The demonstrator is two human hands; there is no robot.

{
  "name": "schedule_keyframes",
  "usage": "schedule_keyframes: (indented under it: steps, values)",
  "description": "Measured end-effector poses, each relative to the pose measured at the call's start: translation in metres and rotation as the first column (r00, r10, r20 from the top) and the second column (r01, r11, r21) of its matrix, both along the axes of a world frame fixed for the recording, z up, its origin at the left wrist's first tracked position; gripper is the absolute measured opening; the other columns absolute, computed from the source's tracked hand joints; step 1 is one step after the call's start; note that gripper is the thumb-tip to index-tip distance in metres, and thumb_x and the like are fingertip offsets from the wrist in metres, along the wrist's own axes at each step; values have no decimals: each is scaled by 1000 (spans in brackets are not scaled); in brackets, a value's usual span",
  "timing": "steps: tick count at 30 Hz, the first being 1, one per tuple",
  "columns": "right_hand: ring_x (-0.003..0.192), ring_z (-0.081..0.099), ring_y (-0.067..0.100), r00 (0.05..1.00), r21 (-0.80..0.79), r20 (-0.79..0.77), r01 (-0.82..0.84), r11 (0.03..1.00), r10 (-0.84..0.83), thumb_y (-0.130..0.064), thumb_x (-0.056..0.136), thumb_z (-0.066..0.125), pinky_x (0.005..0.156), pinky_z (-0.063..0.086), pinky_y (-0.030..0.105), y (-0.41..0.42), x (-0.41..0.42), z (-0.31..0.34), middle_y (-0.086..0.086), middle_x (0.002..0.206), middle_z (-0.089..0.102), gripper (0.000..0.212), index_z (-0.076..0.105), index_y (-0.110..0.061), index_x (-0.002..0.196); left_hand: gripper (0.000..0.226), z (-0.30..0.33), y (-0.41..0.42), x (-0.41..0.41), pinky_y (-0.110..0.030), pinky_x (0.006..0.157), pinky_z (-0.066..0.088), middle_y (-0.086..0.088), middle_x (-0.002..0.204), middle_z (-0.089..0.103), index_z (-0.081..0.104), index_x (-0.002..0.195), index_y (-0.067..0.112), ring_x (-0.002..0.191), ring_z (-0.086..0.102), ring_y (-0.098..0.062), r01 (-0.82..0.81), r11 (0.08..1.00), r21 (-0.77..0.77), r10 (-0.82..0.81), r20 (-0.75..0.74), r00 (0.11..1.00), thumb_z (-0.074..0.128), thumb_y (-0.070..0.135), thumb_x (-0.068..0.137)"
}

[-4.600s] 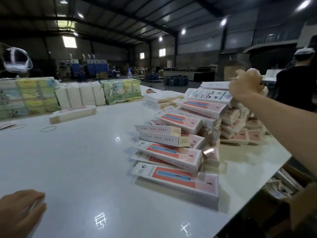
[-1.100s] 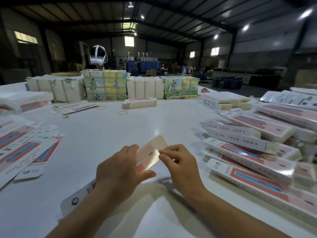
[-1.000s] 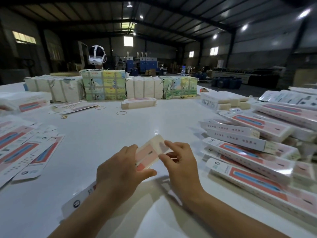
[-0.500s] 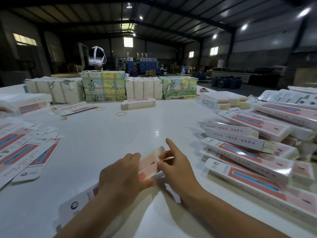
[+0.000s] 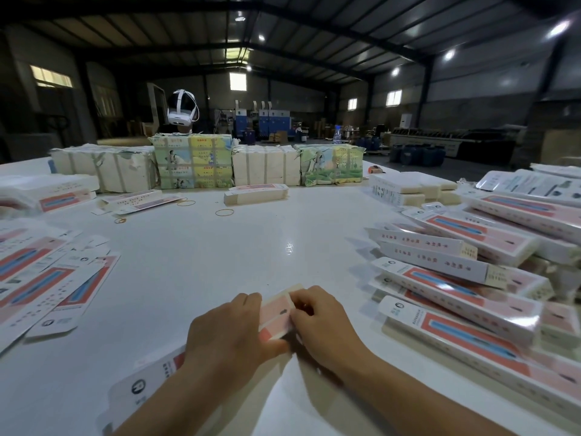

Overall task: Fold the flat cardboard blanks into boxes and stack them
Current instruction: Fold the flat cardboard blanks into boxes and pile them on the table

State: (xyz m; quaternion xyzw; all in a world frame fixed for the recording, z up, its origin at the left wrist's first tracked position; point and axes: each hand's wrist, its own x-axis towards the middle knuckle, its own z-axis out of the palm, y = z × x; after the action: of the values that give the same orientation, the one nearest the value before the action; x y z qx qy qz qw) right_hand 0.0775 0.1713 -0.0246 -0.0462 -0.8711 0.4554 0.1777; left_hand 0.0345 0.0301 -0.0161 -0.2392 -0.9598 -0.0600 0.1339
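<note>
Both hands grip one cardboard blank: left hand clamps its middle, right hand pinches the far end. Folded boxes crowd right, flat blanks left, wrapped bundles behind.

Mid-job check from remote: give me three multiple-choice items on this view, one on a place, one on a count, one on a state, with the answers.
1. Where do the folded boxes lie on the table?
A. At the person's right
B. In the middle
C. Against the far bundles

2. How many rubber bands lie loose on the table's far part?
A. One
B. Three
C. Six

3. What are the two hands doing?
A. Both lie flat on the table
B. Both work on one box blank
C. One reaches for the stack

Answers:
1 A: the boxes lie heaped along the right edge.
2 B: three rings lie in front of the wrapped bundles.
3 B: the left hand grips the box blank and the right hand pinches its far end.
</note>
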Motion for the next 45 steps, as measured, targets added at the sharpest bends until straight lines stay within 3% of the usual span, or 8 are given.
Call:
schedule_keyframes:
  steps: [6, 10, 14, 17, 23, 28, 32, 45]
  values:
    - [129, 36, 15, 996, -270, 71, 69, 960, -52, -11, 76, 72, 102, 38, 27, 18, -8, 4, -6, 147, 24, 99, 10, -36, 149, 57, 5, -4, -1, -18, 49, 22, 17, 82, 47, 43, 98, 37, 69, 47, -6, 32, 995, 98, -36, 37, 999, 42, 84, 66]
    - [87, 71, 32, 982, -834, 84, -24, 551, 171, 13, 76, 66, 71, 58, 38, 19, -8, 13, 24, 117, 62, 64, 44, -9, 131, 55, 5, -2, 1, -22, 55, 31, 17, 86, 48, 43, 100, 37, 75, 49, -6, 59, 989, 135, -65, 47, 997, 45, 81, 67]
    - [84, 72, 29, 996, -624, 83, 26, 781, 33, 2, 75, 68, 80, 58, 46, 13, -2, 5, 12, 92, 73, 24, 68, -12, 95, 50, 4, -2, 3, -22, 54, 30, 15, 81, 46, 39, 91, 36, 73, 49, -5, 54, 990, 131, -65, 79, 995, 41, 80, 68]
    - [80, 68, 8, 995, -304, -49, 64, 951, -83, -9, 79, 65, 73, 57, 23, 4, 4, 6, -5, 83, 71, 14, 68, -21, 86, 51, 5, -1, 3, -20, 49, 24, 15, 78, 45, 37, 87, 35, 63, 45, -5, 45, 987, 153, -54, 56, 997, 39, 83, 70]
    - [73, 55, 13, 969, 281, -239, 129, 951, -61, -12, 93, 47, 66, 41, 21, -12, 6, -2, -4, 84, 67, 17, 62, -17, 99, 38, 3, 0, 1, -21, 50, 26, 11, 80, 48, 36, 83, 31, 67, 47, -9, -1, 989, 151, -9, 62, 998, 42, 68, 79]
    - [65, 58, 9, 982, -178, -191, -18, 984, -17, -25, 91, 56, 65, 47, 21, -8, 6, 6, 4, 72, 67, 21, 69, -12, 81, 41, 5, -1, 2, -22, 50, 26, 12, 80, 45, 34, 82, 32, 66, 45, -8, 8, 990, 140, -14, 46, 999, 42, 72, 76]
    - [69, 67, 20, 998, -688, 52, 6, 725, 40, -15, 83, 68, 66, 55, 35, 5, 1, 13, 12, 77, 70, 7, 73, -10, 80, 44, 4, 0, 4, -17, 49, 22, 16, 87, 46, 37, 97, 37, 71, 46, -8, 54, 988, 144, -56, 11, 998, 45, 75, 76]
    - [75, 70, 23, 999, -588, -43, -16, 809, -11, -3, 83, 63, 73, 59, 32, 4, 10, 21, 8, 80, 74, 26, 78, -21, 73, 64, 1, -2, 7, -16, 50, 21, 20, 106, 52, 35, 124, 39, 76, 40, -5, 86, 986, 143, -65, -144, 987, 43, 78, 74]
